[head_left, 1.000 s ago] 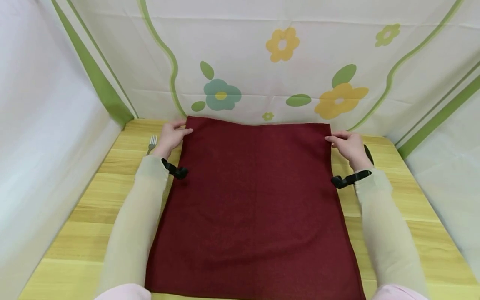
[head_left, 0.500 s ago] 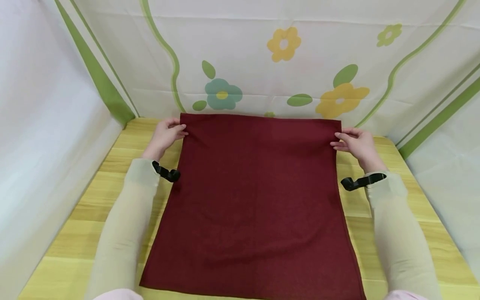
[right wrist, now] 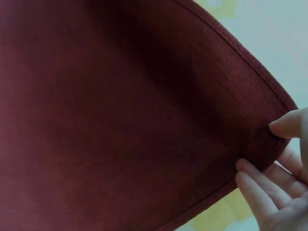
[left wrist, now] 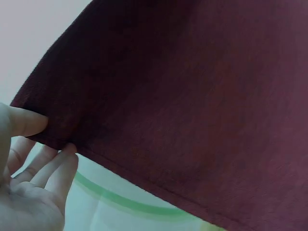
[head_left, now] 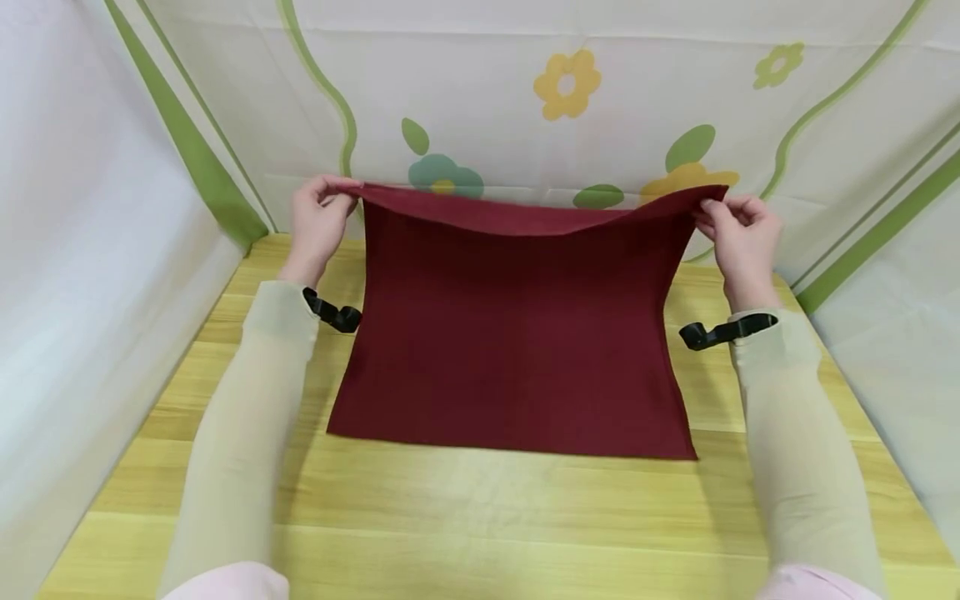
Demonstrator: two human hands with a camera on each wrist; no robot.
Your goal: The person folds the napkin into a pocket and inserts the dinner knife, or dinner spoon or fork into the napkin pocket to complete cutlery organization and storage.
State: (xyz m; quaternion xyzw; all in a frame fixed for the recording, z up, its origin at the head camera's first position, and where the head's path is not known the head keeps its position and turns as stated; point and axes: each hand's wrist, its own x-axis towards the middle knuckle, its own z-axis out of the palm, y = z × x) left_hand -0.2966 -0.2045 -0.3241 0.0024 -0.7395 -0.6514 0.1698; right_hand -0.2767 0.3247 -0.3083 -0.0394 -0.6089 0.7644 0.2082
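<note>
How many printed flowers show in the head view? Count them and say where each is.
4: teal flower, lower left; yellow flower, top middle; light green flower, top right; second yellow flower, lower right. The red cloth partly covers both lower ones and may hide more.

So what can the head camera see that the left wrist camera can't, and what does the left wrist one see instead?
Only the head view: the right hand, both pale sleeves and the black wrist cameras.

Only the left wrist view: the palm side of the left hand, up close.

Both: the dark red cloth, the left hand pinching its corner, and a green line on the pale backdrop.
</note>
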